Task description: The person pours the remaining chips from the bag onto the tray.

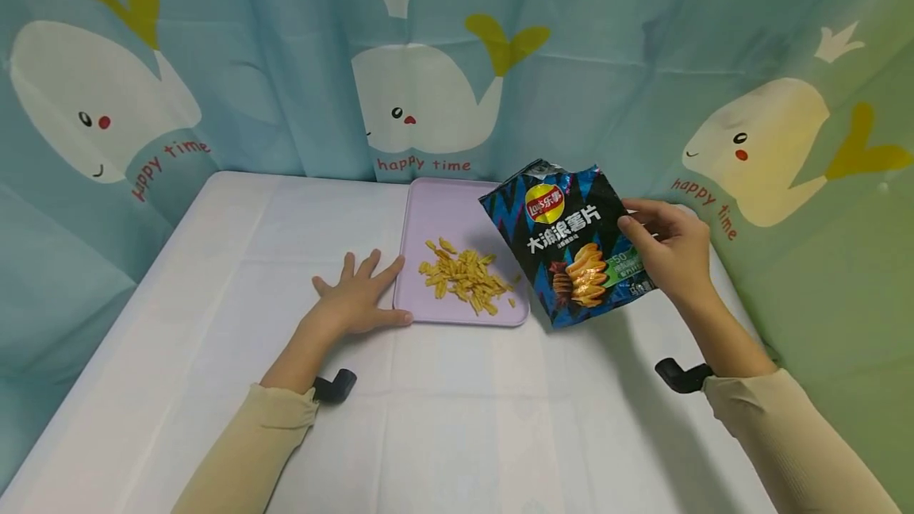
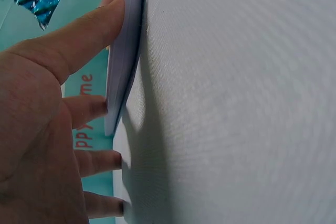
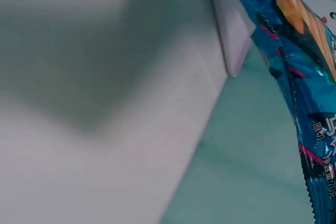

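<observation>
A lilac tray (image 1: pixel 443 209) lies on the white-covered table with a heap of ridged yellow potato chips (image 1: pixel 466 276) in it. At its left rim is my left hand (image 1: pixel 353 298), fingers spread, thumb and index finger touching the edge. The left wrist view shows that thumb against the tray's side (image 2: pixel 128 35). My right hand (image 1: pixel 671 248) grips a dark blue potato chip bag (image 1: pixel 571 240) by its right side, thumb on the front. The bag is tilted above the tray's right edge. In the right wrist view the bag (image 3: pixel 310 87) shows, but the hand does not.
A white cloth (image 1: pixel 457 419) covers the table. Behind and on both sides hangs a blue-green curtain (image 1: pixel 286 62) printed with whales, close to the table's back edge. A black wrist mount (image 1: pixel 336 385) juts from the left sleeve, another (image 1: pixel 681 377) from the right.
</observation>
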Demonstrator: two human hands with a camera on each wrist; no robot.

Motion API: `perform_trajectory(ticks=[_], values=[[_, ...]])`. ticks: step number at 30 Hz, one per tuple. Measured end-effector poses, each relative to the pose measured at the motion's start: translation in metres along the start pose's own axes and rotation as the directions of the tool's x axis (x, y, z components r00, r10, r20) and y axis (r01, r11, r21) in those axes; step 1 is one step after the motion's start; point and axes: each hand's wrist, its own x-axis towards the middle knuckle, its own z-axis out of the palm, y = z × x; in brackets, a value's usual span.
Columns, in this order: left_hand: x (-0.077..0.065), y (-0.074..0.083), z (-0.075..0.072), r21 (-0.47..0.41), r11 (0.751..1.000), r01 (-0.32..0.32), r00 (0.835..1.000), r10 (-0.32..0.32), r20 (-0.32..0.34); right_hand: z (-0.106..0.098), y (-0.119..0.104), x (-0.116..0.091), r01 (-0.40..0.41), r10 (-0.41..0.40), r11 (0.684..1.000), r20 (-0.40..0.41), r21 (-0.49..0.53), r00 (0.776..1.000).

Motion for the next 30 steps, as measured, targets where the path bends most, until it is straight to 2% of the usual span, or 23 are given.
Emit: perform_trajectory(ticks=[4,8,12,15,19,22,26,30], values=[[0.000,0.001,0.000,0.004,1.000,-0.002,1.000,0.002,0.004,-0.001,0.015,-0.012,-0.172,0.176,0.980,-0.030,0.101,0.984],[0.000,0.002,0.000,0.005,1.000,-0.005,1.000,0.005,0.007,-0.002,0.029,-0.021,-0.294,0.306,0.942,-0.059,0.163,0.950],[0.001,0.002,0.001,0.005,1.000,-0.010,1.000,0.010,0.011,-0.002,0.043,-0.028,-0.404,0.437,0.881,-0.096,0.246,0.894],[0.001,0.002,0.001,0.009,1.000,-0.013,1.000,0.013,0.008,0.000,0.051,-0.033,-0.457,0.523,0.815,-0.115,0.356,0.844],[0.002,0.002,0.000,0.017,1.000,-0.014,1.000,0.014,0.005,0.005,0.060,-0.038,-0.496,0.605,0.740,-0.128,0.455,0.786],[0.001,0.002,0.000,0.018,1.000,-0.008,1.000,0.008,0.008,0.009,0.064,-0.040,-0.537,0.649,0.708,-0.124,0.458,0.750],[0.000,0.002,-0.001,0.012,1.000,-0.005,1.000,0.005,0.008,0.015,0.069,-0.040,-0.590,0.688,0.682,-0.106,0.433,0.718],[-0.001,0.002,0.000,0.007,1.000,-0.008,1.000,0.008,0.006,0.018,0.074,-0.039,-0.625,0.698,0.684,-0.091,0.377,0.710]])
